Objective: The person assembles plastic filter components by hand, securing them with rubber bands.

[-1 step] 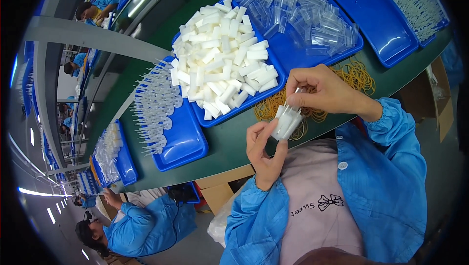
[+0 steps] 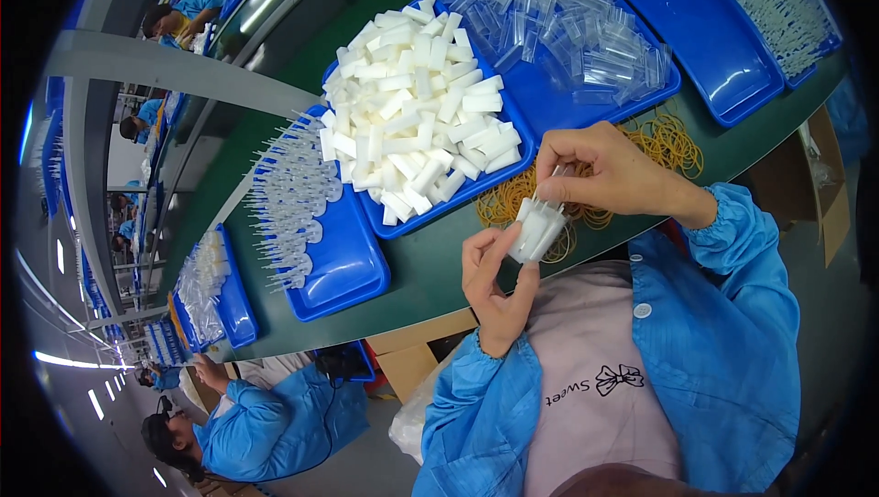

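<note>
A small bundle of white, partly translucent pieces with thin stems [image 2: 538, 235] is held over the near edge of the table. My left hand [image 2: 496, 294] grips its lower end between thumb and fingers. From above, my right hand [image 2: 593, 166] closes thumb and fingertips on the thin stems. What exactly lies inside the right pinch is partly hidden by the fingers. Just beyond the hands, yellow rubber bands [image 2: 667, 145] lie loose on the green table [image 2: 421, 282]. Beyond these, white foam-like blocks [image 2: 417, 113] are heaped in a blue tray.
Clear plastic sleeves [image 2: 586, 35] fill a tray behind my right hand. Left of the blocks, white stemmed parts [image 2: 293, 204] sit in a blue tray [image 2: 343, 268]. Another blue tray [image 2: 714, 48] stands at right. A co-worker [image 2: 265, 428] in blue sits at the left.
</note>
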Tool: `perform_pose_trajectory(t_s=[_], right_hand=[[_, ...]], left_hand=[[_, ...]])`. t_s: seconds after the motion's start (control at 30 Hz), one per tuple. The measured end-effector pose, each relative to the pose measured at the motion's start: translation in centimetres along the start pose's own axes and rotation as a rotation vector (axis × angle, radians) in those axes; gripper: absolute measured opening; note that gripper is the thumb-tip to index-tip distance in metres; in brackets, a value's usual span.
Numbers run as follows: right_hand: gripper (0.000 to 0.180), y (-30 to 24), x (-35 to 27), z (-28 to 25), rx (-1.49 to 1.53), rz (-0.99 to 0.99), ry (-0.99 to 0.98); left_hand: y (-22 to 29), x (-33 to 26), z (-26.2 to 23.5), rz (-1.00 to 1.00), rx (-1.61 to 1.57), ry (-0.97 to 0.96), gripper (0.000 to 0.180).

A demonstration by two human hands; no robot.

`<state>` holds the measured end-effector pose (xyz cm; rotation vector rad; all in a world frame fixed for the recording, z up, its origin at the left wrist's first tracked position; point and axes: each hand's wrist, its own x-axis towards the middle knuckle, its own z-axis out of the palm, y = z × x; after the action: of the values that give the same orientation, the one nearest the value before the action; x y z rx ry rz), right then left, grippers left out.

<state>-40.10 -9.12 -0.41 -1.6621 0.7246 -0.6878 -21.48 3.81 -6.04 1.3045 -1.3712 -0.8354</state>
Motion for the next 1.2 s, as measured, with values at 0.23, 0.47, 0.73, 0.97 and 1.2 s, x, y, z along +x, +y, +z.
perform_pose_trajectory(t_s=[0.23, 0.47, 0.73, 0.97, 1.2], right_hand=[[0.020, 0.9, 0.3, 0.0, 0.005, -0.031, -0.040], [0.019, 1.3, 0.1, 0.1, 0.258, 0.104, -0.080], [0.014, -0.8, -0.3, 0.4, -0.200, -0.023, -0.051], [0.017, 0.5, 0.0, 0.5, 0.006, -0.038, -0.051], [0.022, 0.0, -0.1, 0.3, -0.214, -0.083, -0.052]], left_hand=[[0.0, -0.3, -0.1, 0.005, 0.009, -0.004, 0.047], [0.0, -0.5, -0.1, 0.021, 0.004, -0.006, 0.047], [-0.1, -0.7, 0.2, -0.009, 0.013, 0.086, 0.047], [0.2, -0.7, 0.3, 0.015, 0.010, 0.079, 0.045], [-0.1, -0.7, 0.6, -0.008, 0.005, 0.099, 0.045]])
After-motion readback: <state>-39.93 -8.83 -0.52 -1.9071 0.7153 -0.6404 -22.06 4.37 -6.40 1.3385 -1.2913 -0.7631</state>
